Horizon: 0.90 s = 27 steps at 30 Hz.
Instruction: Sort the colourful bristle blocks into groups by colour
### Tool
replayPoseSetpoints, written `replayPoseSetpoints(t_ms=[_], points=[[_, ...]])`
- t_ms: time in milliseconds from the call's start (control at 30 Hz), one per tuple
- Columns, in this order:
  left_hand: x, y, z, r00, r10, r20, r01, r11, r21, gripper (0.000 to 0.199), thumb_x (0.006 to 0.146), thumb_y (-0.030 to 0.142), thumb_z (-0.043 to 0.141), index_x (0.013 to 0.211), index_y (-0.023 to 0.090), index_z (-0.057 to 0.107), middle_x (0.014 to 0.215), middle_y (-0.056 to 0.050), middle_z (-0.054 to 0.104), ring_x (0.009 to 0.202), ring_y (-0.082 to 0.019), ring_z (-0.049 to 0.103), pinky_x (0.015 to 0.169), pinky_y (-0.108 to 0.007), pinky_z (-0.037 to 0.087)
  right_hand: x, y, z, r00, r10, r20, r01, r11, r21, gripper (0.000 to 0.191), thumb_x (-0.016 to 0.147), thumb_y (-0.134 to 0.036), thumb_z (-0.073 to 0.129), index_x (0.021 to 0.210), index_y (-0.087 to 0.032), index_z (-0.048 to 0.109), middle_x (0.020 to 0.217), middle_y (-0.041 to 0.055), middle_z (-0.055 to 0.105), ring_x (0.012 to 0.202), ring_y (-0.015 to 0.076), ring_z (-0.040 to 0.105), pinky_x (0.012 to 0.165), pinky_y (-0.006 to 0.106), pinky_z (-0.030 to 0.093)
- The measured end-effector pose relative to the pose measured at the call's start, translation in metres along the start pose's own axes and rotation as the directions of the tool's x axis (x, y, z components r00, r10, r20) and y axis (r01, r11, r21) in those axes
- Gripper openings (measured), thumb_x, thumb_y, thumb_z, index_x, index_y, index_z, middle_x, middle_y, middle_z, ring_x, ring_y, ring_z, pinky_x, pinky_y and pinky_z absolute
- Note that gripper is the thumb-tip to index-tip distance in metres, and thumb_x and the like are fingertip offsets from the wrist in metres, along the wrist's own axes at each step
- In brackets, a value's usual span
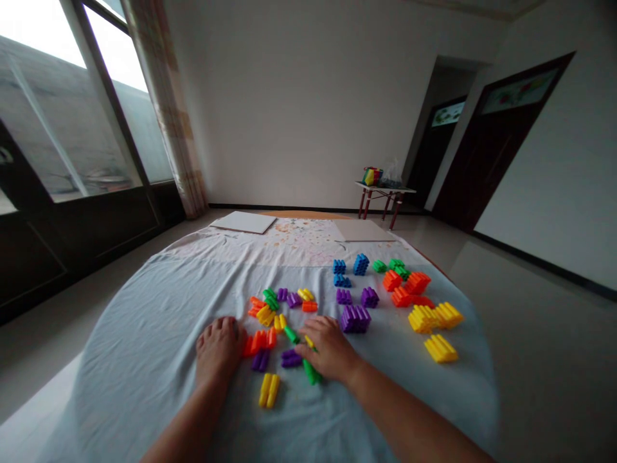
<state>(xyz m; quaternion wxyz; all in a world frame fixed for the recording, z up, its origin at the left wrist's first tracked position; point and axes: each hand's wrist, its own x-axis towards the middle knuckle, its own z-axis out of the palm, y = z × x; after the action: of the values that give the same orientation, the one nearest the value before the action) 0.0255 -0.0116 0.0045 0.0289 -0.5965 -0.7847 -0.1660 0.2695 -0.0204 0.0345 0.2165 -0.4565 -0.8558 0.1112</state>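
My left hand (219, 347) lies palm down on the cloth, fingers spread, beside orange blocks (260, 342). My right hand (330, 350) reaches over green pieces (312, 372) and a yellow piece (310, 342); its fingers are bent, and whether they grip anything is unclear. Purple blocks (291, 359) lie just left of its fingertips. Nearer me is a yellow pair (268, 391). Beyond the hands sit mixed yellow, green, purple and orange blocks (309, 307). To the right stand colour groups: purple (355, 319), blue (360, 264), green (397, 267), orange (417, 283) and yellow (441, 348).
The round table wears a pale blue cloth (144, 321). At its far side lie a white board (245, 222) and a second board (364, 230). A small side table (385, 189) by the wall holds a colourful item (372, 176) and a clear plastic bag (392, 175).
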Motion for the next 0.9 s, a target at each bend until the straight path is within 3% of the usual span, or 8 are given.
replayPoseSetpoints(t_ms=[100,200,333,433,533,667,800,900], points=[[0.000,0.002,-0.002,1.000,-0.009,0.003,0.009,1.000,0.002,0.041,0.086,0.038,0.027,0.105,0.016,0.056,0.112,-0.012,0.057,0.107,-0.027,0.048,0.093,-0.040,0.033,0.023,0.008,0.001,0.994,0.062,-0.095,-0.065,0.998,-0.028,0.029,0.090,-0.022,0.043,0.110,-0.019,0.063,0.115,0.0080,0.062,0.110,0.0203,0.051,0.096,0.034,0.036],[0.000,0.003,-0.005,1.000,-0.007,0.006,0.007,1.000,0.004,0.041,0.086,0.037,0.027,0.105,0.016,0.056,0.113,-0.012,0.056,0.108,-0.027,0.048,0.093,-0.039,0.033,0.046,0.014,0.005,0.988,0.146,-0.047,-0.151,0.982,-0.118,0.036,0.088,-0.012,0.038,0.116,-0.018,0.060,0.116,0.0104,0.061,0.108,0.0216,0.052,0.091,0.035,0.040],[0.000,0.002,-0.006,1.000,-0.009,0.009,0.008,1.000,0.012,0.042,0.086,0.038,0.027,0.107,0.015,0.055,0.113,-0.012,0.056,0.108,-0.027,0.048,0.093,-0.039,0.033,0.056,0.018,0.010,0.970,0.245,0.001,-0.240,0.950,-0.200,0.036,0.088,-0.012,0.034,0.109,-0.019,0.063,0.109,0.0118,0.064,0.104,0.0238,0.054,0.086,0.038,0.042],[0.000,0.001,-0.004,1.000,-0.015,0.011,0.015,1.000,0.013,0.043,0.086,0.039,0.027,0.107,0.015,0.055,0.113,-0.012,0.056,0.107,-0.027,0.049,0.093,-0.038,0.033,0.052,0.023,0.011,0.979,0.205,0.014,-0.200,0.966,-0.165,0.038,0.086,-0.011,0.037,0.113,-0.020,0.062,0.112,0.0100,0.063,0.106,0.0232,0.054,0.088,0.036,0.042],[0.000,0.001,-0.003,1.000,-0.009,0.012,0.009,1.000,0.007,0.043,0.086,0.039,0.026,0.107,0.016,0.055,0.113,-0.012,0.056,0.108,-0.027,0.048,0.093,-0.038,0.033,0.051,0.029,0.009,0.981,0.167,0.102,-0.160,0.984,-0.072,0.042,0.083,-0.010,0.038,0.118,-0.019,0.059,0.114,0.0082,0.064,0.106,0.0204,0.056,0.089,0.032,0.043],[0.000,0.000,-0.003,1.000,-0.009,0.025,0.009,1.000,0.006,0.042,0.086,0.038,0.026,0.106,0.016,0.055,0.114,-0.012,0.056,0.109,-0.027,0.048,0.093,-0.039,0.033,0.057,0.032,0.003,0.973,0.106,0.206,-0.105,0.994,-0.018,0.041,0.078,-0.010,0.044,0.112,-0.022,0.064,0.106,0.0033,0.068,0.101,0.0183,0.059,0.088,0.028,0.044],[0.000,-0.001,-0.001,1.000,-0.011,0.013,0.011,1.000,0.003,0.043,0.086,0.039,0.026,0.106,0.016,0.055,0.114,-0.012,0.056,0.108,-0.027,0.048,0.093,-0.039,0.034,0.059,0.024,0.002,0.992,0.103,0.066,-0.101,0.994,-0.036,0.047,0.079,-0.010,0.042,0.124,-0.016,0.056,0.123,0.0112,0.058,0.116,0.0203,0.050,0.098,0.031,0.038],[0.000,-0.001,0.000,1.000,0.001,0.008,-0.001,1.000,0.003,0.044,0.086,0.039,0.026,0.107,0.016,0.055,0.114,-0.012,0.057,0.108,-0.028,0.049,0.092,-0.039,0.034,0.053,0.016,0.005,0.982,0.183,-0.048,-0.186,0.980,-0.071,0.043,0.083,-0.023,0.045,0.124,-0.014,0.054,0.120,0.0145,0.058,0.114,0.0229,0.052,0.096,0.034,0.040]])
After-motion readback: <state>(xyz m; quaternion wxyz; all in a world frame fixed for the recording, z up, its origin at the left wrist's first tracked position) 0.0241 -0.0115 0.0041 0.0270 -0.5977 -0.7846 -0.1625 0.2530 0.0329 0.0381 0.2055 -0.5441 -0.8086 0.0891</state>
